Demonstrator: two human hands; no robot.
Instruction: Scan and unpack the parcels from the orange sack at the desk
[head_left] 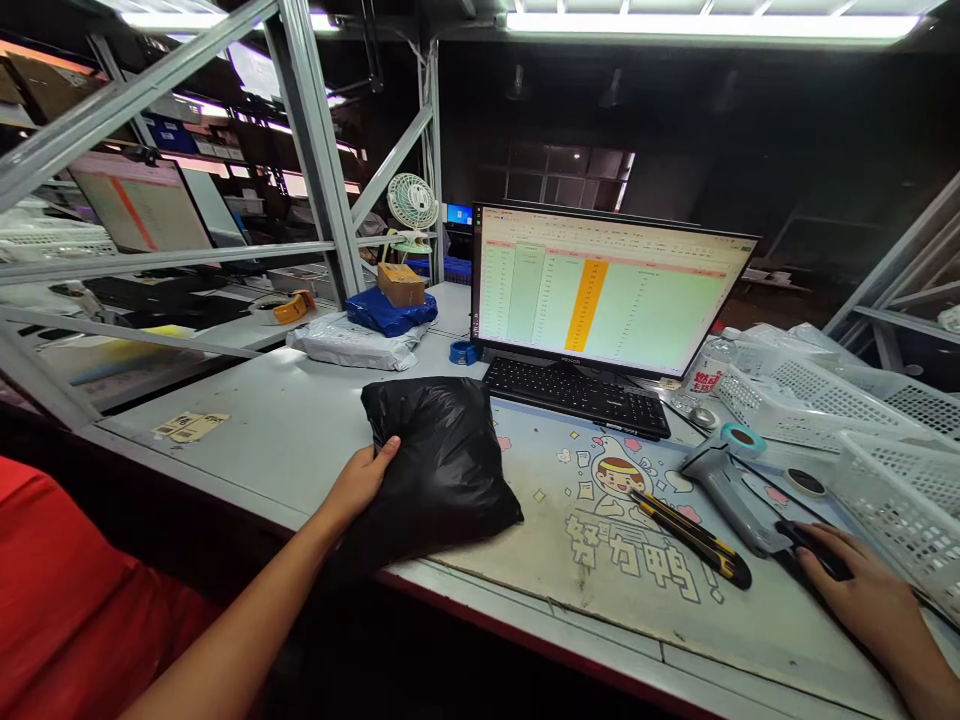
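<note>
My left hand (367,478) grips the left edge of a black plastic mailer bag (442,465), thumb on top and the other fingers hidden beneath. The bag is creased and bulging, tilted over the front edge of the desk. At the far right, my right hand (862,595) is curled over a black computer mouse (821,550). Just left of that hand lies a grey barcode scanner (731,497). A yellow and black utility knife (694,537) rests on the printed desk mat (555,560).
A monitor (600,290) showing a spreadsheet stands behind a black keyboard (574,393). White perforated baskets (817,400) line the right side. At back left, a small cardboard box (401,285) sits on blue and white parcels (360,340). Blue tape (463,352) lies nearby.
</note>
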